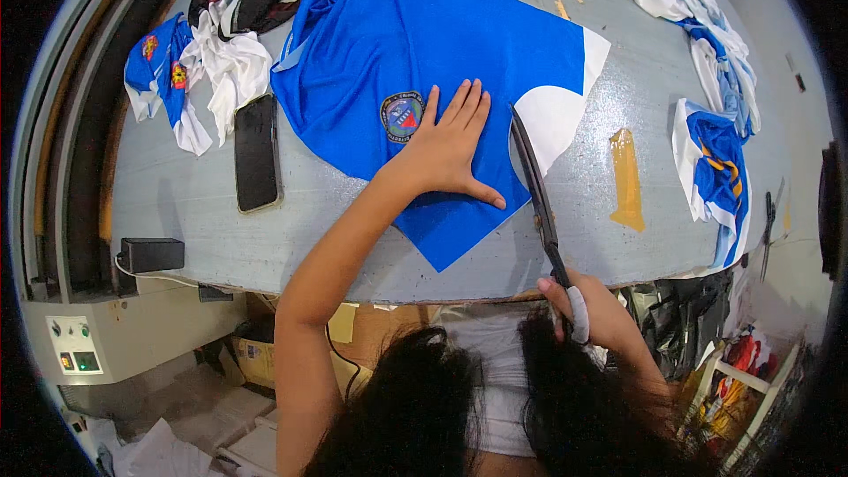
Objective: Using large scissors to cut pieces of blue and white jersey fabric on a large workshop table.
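Observation:
A blue fabric piece (pixel 477 26) with a round dark emblem patch (pixel 400 116) lies spread on the grey table. My left hand (pixel 446 155) presses flat on it, right of the patch, fingers apart. My right hand (pixel 594 305) grips large black scissors (pixel 539 194) with white padding round the handle. Their blades point up the table along the fabric's curved right edge, beside a white piece (pixel 556 128) against the blue cloth.
A phone (pixel 256 155) and black adapter (pixel 152 254) lie at left. Garments (pixel 234 62) heap at upper left, more (pixel 715 177) along the right. Tape (pixel 626 177) sticks to the table (pixel 203 212). A machine with a control panel (pixel 106 344) stands lower left.

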`<state>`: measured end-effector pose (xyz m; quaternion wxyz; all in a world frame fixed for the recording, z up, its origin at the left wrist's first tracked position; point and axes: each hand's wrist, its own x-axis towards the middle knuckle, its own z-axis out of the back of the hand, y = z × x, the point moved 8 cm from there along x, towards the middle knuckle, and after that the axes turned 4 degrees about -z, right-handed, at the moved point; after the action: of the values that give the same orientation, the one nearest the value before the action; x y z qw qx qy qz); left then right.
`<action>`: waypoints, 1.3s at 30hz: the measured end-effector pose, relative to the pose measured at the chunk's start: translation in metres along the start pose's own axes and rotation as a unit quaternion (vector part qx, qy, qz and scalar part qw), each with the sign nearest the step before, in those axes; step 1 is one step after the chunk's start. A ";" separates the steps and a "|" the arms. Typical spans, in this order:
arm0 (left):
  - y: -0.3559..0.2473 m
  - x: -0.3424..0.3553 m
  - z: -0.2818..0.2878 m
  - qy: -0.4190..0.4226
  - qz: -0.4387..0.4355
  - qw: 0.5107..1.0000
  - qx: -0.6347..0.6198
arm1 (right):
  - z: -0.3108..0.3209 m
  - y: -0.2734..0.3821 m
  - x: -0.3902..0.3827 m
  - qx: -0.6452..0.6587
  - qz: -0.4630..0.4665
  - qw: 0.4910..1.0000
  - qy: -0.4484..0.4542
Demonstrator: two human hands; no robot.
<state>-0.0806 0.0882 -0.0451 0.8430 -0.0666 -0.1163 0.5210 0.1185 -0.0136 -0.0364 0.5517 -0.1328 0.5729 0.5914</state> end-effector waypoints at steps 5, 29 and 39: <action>-0.003 0.003 0.003 -0.005 -0.006 1.000 -0.001 | 0.004 0.002 -0.002 0.017 0.010 1.000 -0.002; -0.085 0.141 0.032 -0.091 -0.147 0.970 -0.173 | 0.119 -0.137 -0.059 -0.054 0.003 0.997 -0.060; -0.016 0.214 -0.004 -0.155 -0.100 0.975 -0.126 | 0.130 -0.129 -0.051 -0.108 0.030 0.994 0.012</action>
<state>0.0262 0.2725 -0.0176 0.8472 -0.0783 -0.3164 0.4196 0.3018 0.0341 -0.0246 0.5093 -0.1809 0.5161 0.6645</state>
